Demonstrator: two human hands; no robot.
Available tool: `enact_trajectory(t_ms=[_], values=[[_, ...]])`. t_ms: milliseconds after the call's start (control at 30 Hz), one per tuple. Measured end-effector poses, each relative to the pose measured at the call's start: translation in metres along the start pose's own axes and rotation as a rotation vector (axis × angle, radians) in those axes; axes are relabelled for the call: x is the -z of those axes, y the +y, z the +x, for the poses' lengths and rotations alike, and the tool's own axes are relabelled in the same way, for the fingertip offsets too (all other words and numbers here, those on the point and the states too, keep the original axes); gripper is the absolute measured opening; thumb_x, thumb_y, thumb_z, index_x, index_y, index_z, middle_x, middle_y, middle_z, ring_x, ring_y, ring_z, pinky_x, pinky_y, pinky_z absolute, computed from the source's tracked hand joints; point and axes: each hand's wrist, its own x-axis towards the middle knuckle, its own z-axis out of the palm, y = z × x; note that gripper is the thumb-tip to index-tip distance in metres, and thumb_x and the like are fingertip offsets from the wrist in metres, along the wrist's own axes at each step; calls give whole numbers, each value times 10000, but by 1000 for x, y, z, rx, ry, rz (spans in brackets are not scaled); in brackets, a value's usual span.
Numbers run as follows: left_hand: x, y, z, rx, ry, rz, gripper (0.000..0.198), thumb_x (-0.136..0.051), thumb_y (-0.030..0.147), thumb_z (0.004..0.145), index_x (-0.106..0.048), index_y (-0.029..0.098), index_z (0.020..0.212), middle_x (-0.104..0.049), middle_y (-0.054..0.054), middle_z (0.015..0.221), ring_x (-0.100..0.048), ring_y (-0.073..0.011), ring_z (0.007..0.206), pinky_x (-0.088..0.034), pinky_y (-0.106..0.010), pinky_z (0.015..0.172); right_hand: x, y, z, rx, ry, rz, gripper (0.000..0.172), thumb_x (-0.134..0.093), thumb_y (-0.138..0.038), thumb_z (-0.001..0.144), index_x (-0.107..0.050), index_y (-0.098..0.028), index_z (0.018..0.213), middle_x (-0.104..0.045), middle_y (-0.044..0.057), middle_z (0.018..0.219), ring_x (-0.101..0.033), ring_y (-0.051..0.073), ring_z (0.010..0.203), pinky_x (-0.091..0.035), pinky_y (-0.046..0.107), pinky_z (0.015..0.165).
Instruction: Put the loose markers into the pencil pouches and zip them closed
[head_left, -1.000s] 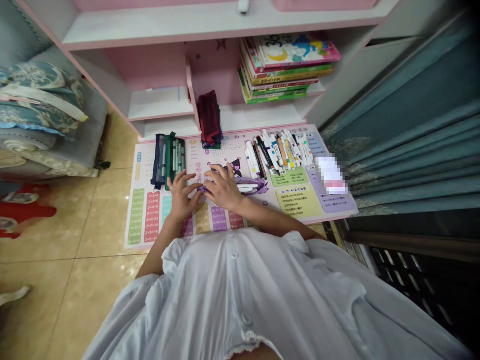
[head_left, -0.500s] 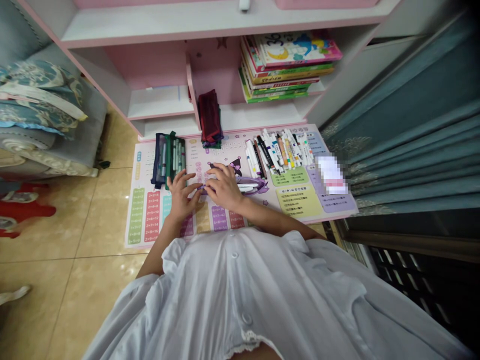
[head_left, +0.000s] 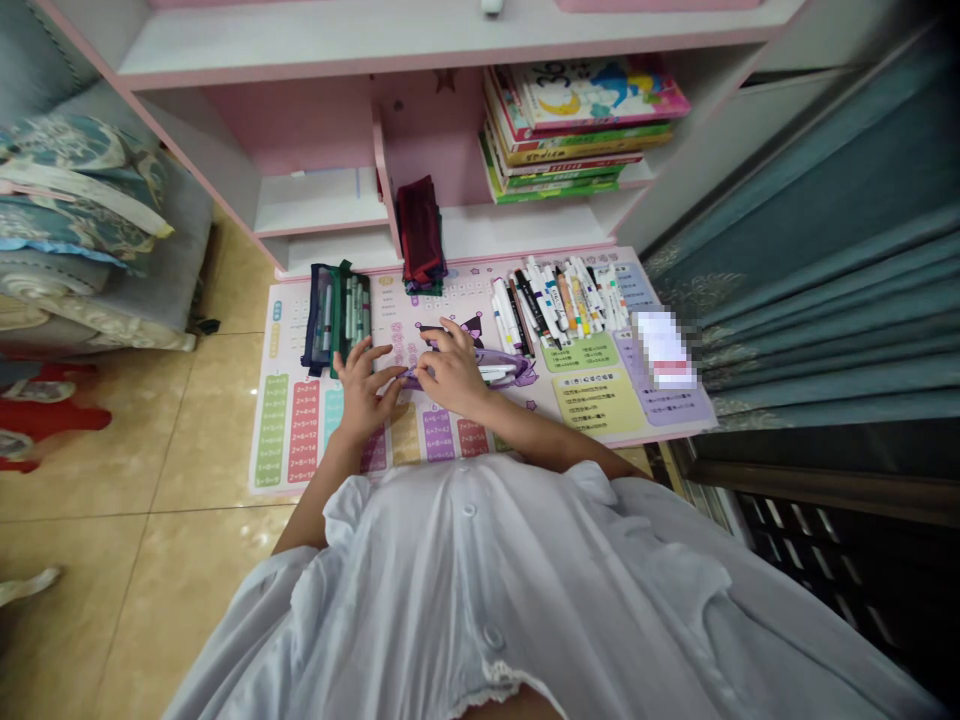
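Purple pencil case [head_left: 499,360], white markers [head_left: 495,374] showing, lies on the times-table mat [head_left: 289,430], right hand [head_left: 450,372] gripping it, left hand [head_left: 362,395] pinching its end.

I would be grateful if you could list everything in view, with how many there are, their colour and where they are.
shelf unit: one, white and pink, across the top
picture books: one stack, multicoloured, on the shelf at right
folded fabric: one bundle, dark red, on the shelf
multiplication mat: one, pink with coloured panels, on the floor
pencil case: one, navy and green, open, on the mat
marker pens: many, mixed colours, piled on the mat
purple case: one, purple, mid-mat
curtain: one, teal, at right
cushions: several, blue patterned, at left
left hand: one, at the purple case's left end
right hand: one, on the purple case
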Motion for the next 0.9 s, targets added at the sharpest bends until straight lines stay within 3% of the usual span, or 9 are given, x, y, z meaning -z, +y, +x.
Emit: enact_trajectory(t_ms=[900], values=[[-1, -4, -1, -17, 21, 9, 223, -596, 437, 963, -749, 280, 922, -668, -85, 1300, -431, -336, 1433, -166, -640, 1177, 4, 14, -4, -37, 58, 85, 194, -631, -177, 839, -720, -212, 671, -657, 79, 1302, -352, 371, 1447, -276, 613, 1194]])
